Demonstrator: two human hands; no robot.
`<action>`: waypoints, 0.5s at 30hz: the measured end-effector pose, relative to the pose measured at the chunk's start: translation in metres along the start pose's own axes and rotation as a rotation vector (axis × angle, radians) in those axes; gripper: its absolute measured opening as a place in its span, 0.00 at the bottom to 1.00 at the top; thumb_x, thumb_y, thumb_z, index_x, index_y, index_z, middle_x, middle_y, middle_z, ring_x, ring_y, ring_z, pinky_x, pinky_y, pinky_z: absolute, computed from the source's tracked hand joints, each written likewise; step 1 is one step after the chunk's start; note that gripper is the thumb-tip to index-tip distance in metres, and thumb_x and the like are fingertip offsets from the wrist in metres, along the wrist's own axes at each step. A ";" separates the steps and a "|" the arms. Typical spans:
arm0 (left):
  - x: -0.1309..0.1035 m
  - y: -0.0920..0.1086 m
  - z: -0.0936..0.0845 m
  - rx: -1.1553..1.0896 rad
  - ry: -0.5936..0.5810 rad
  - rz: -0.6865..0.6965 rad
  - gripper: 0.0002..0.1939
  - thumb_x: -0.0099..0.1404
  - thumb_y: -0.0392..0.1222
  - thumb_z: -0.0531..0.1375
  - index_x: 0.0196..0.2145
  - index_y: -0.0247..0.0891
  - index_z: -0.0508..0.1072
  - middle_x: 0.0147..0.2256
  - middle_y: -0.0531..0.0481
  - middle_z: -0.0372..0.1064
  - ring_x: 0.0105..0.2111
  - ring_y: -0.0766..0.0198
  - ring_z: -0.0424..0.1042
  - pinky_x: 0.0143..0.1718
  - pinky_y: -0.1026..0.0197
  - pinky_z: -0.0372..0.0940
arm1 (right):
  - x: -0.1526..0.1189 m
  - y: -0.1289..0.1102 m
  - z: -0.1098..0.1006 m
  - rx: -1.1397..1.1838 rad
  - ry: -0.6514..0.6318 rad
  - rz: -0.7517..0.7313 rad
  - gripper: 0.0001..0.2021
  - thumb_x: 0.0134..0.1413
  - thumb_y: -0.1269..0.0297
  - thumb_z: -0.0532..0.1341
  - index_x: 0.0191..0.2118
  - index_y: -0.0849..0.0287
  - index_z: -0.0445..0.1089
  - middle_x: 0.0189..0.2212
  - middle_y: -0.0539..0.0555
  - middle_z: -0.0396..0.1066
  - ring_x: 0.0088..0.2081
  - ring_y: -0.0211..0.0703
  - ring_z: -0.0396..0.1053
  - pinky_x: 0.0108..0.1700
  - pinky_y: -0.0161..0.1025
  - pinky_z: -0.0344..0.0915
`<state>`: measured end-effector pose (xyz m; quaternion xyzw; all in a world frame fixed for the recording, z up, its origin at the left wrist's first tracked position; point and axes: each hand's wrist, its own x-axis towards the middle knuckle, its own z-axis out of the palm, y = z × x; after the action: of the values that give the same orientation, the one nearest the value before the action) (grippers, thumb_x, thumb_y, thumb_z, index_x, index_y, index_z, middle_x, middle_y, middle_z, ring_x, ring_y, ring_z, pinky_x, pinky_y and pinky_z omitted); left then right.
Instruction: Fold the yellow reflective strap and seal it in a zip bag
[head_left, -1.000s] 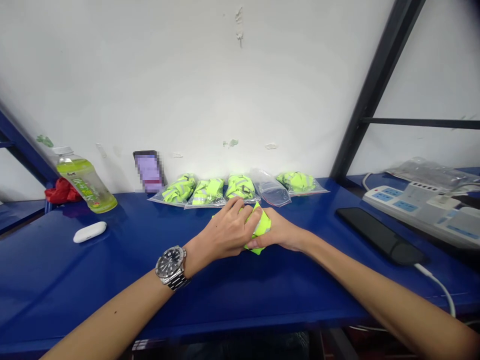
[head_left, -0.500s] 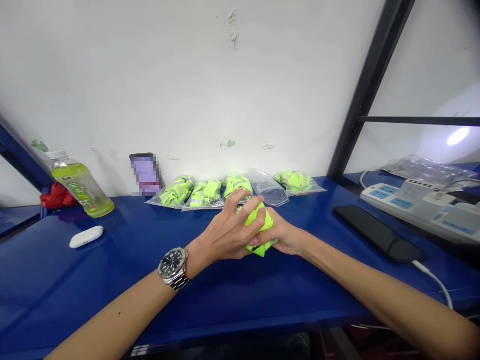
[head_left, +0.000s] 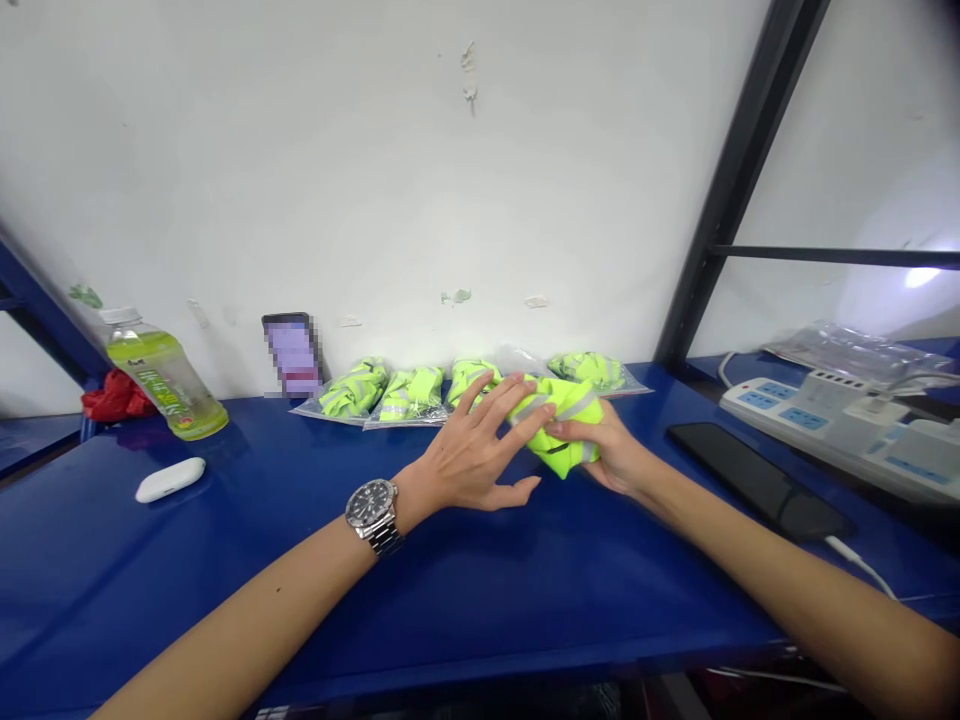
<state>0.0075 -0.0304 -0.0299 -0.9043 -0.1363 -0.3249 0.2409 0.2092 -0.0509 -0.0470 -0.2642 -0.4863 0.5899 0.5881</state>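
Observation:
A crumpled neon yellow cloth [head_left: 566, 425] with grey reflective strips is above the middle of the blue table [head_left: 450, 590]. My right hand [head_left: 616, 450] is closed on its right side, thumb on top. My left hand [head_left: 484, 450], with a watch on the wrist, has its fingers spread and their tips against the cloth's left side; the thumb stands apart. Behind the hands, along the wall, lie clear bags with similar yellow cloth, such as the left bag [head_left: 354, 390] and the right bag [head_left: 589, 370]. A clear bag [head_left: 521, 360] between them is partly hidden.
On the left are a green drink bottle [head_left: 169, 385], a red bundle [head_left: 118, 396] and a white case [head_left: 171, 480]. A phone [head_left: 294, 355] leans on the wall. At right lie a black phone [head_left: 757, 480] with a white cable and power strips [head_left: 787, 405].
The cloth has moved right with my right hand and looks looser and wider. My left hand has opened from its wrap around the cloth, its thumb now away from it.

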 end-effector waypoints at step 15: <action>0.053 -0.030 0.071 0.139 -0.299 -0.437 0.07 0.68 0.32 0.48 0.38 0.32 0.65 0.31 0.43 0.67 0.29 0.58 0.68 0.30 0.58 0.62 | -0.004 -0.029 -0.047 -0.166 0.187 0.000 0.23 0.34 0.68 0.72 0.42 0.60 0.72 0.41 0.56 0.75 0.38 0.50 0.73 0.39 0.43 0.71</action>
<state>0.0720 0.0371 -0.0323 -0.8727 -0.3840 -0.2221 0.2039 0.2643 -0.0466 -0.0411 -0.3661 -0.4763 0.5203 0.6069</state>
